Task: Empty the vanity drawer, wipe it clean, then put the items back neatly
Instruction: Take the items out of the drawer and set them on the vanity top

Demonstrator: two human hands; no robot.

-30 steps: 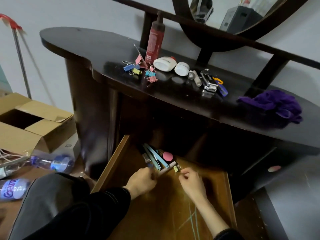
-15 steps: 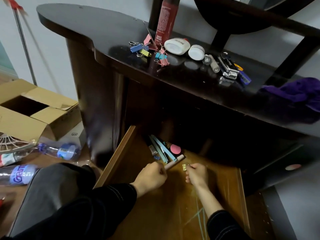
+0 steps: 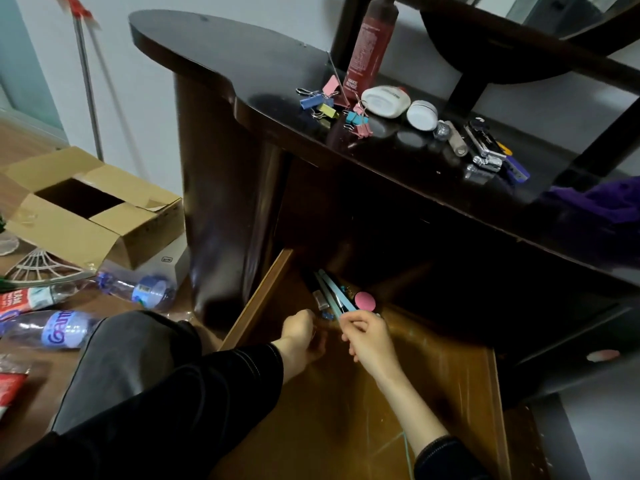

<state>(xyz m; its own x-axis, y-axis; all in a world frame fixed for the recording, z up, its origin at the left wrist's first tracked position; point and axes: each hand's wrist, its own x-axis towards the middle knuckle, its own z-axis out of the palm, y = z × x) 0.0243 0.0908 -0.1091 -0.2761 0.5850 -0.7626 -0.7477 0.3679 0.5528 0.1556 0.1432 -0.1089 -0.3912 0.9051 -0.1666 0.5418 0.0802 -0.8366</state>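
Wooden vanity drawer [image 3: 258, 299] stands pulled out. The right hand [image 3: 372, 337] has shifted left since the earlier frame; its curled fingers now meet the light-blue pens [image 3: 334, 291], with a pink compact [image 3: 364, 301] just beyond. The left hand [image 3: 301, 332] is clenched and blurred; neither hand's grasp can be told.

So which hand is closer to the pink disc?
Right. The right hand is just below the pink disc, fingertips nearly at it; the left hand sits farther left, past the pens.

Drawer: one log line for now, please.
drawer open | blue pens, pink round item far left | left hand curled, hold unclear | right hand curled at pen ends, hold unclear | purple cloth on vanity top
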